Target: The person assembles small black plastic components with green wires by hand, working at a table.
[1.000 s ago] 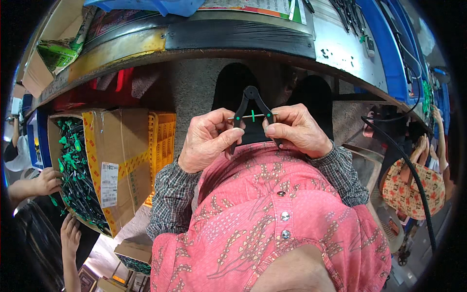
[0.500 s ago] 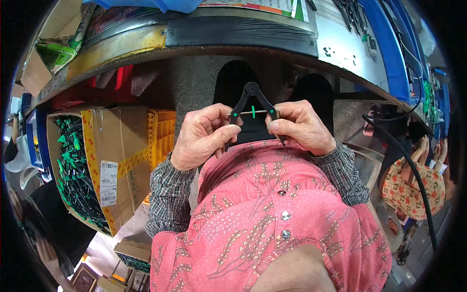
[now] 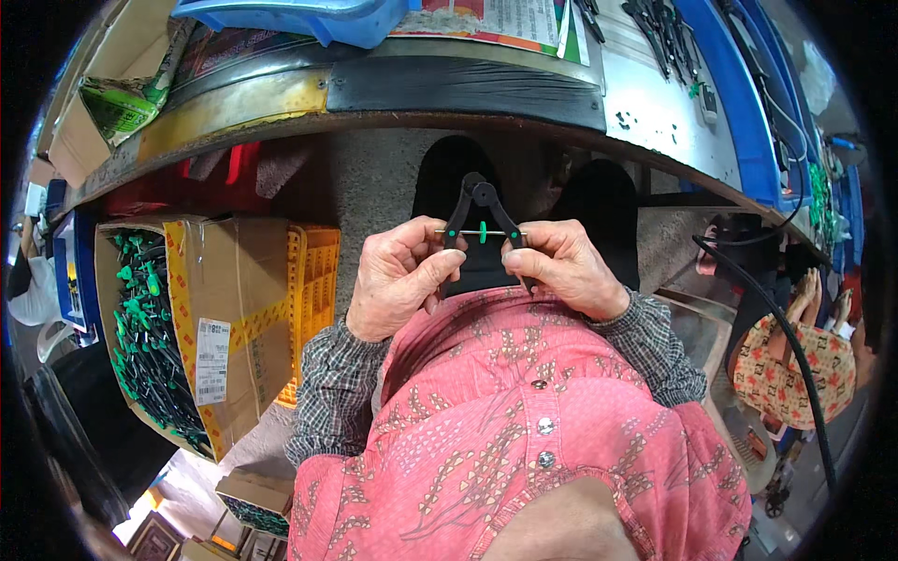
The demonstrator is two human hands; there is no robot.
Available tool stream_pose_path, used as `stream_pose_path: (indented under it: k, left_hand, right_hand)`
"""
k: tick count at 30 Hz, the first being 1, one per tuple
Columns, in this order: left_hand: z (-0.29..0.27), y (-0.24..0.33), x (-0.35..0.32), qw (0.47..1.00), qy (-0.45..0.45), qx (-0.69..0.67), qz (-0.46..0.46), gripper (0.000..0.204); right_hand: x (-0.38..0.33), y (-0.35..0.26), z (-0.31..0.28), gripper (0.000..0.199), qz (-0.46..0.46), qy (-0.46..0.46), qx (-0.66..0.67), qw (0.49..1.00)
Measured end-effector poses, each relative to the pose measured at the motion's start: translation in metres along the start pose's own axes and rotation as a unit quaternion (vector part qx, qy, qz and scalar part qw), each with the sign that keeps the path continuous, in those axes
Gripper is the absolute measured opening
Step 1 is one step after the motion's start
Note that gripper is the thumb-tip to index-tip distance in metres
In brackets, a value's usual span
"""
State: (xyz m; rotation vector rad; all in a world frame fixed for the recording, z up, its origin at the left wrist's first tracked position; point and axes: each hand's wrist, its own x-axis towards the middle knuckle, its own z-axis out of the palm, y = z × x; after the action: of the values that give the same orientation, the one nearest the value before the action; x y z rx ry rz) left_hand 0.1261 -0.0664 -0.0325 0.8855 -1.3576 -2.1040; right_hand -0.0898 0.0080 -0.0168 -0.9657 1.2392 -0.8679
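Observation:
Between my two hands is a black bow compass with green dots on its legs. Its hinge end points away from me, and a thin metal rod with a green thumbwheel crosses between the spread legs. My left hand pinches the left leg near the rod's end, thumb on top. With thumb and fingers, my right hand grips the right leg at the same height. The leg tips are partly hidden by my fingers. The compass is held over my lap, in front of the table edge.
Left of me, an open cardboard box holds many black-and-green pieces, beside a yellow crate. Ahead runs the table edge, bearing a blue tray and black tools. A black cable hangs at the right, near other people's hands.
My right hand has shifted left, and the compass legs sit slightly closer together. The compass has moved a little toward me, its hinge end tilting. A person's hand at lower left has gone from view.

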Motion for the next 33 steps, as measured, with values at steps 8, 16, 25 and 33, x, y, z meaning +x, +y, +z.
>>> stream_pose_path:
  k: [8, 16, 25, 33]
  left_hand:
    - [0.001, -0.003, 0.0, 1.0, -0.007, 0.013, 0.014, 0.017]
    - [-0.003, -0.001, 0.003, 1.0, -0.013, 0.02, -0.001, 0.015]
    - [-0.003, -0.005, 0.005, 0.999, -0.011, 0.034, -0.001, 0.019]
    - [-0.009, -0.007, 0.017, 0.979, 0.007, 0.161, 0.121, 0.025]
  right_hand:
    - [0.003, 0.004, -0.003, 0.023, -0.01, 0.013, 0.012, 1.0]
    - [0.006, 0.007, -0.002, 0.022, -0.019, 0.009, 0.025, 0.999]
    - [0.003, -0.004, -0.001, 0.019, 0.008, 0.014, 0.018, 1.0]
    - [0.005, -0.002, -0.005, 0.017, -0.003, -0.013, -0.01, 1.0]
